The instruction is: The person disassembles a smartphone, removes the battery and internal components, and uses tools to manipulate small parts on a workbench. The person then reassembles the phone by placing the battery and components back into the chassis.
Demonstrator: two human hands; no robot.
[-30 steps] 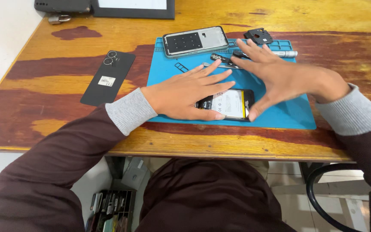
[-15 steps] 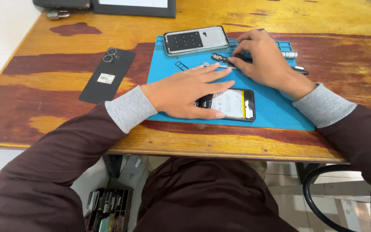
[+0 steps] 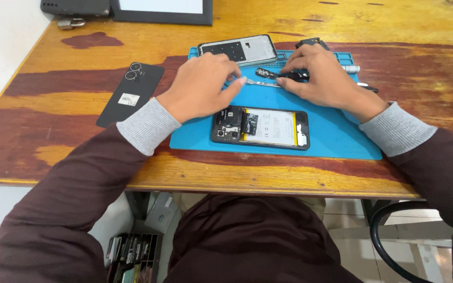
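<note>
An opened phone (image 3: 260, 128) lies on the blue mat (image 3: 331, 141), its battery and circuit board exposed. My left hand (image 3: 201, 86) hovers just beyond it, fingertips touching the tip of thin metal tweezers (image 3: 260, 83). My right hand (image 3: 325, 78) rests on the mat and grips a small dark part (image 3: 274, 74) at the other end of the tweezers. A phone frame (image 3: 238, 50) lies at the mat's far edge.
A black back cover (image 3: 131, 93) with camera rings lies left of the mat on the wooden table (image 3: 79, 52). A dark framed panel (image 3: 161, 9) stands at the back. A pen-like tool (image 3: 365, 87) lies right of my right hand. A chair arm (image 3: 389, 236) shows below.
My left hand lifted off the opened phone and moved forward to the tweezers. My right hand stays near the small parts at the far side of the mat.
</note>
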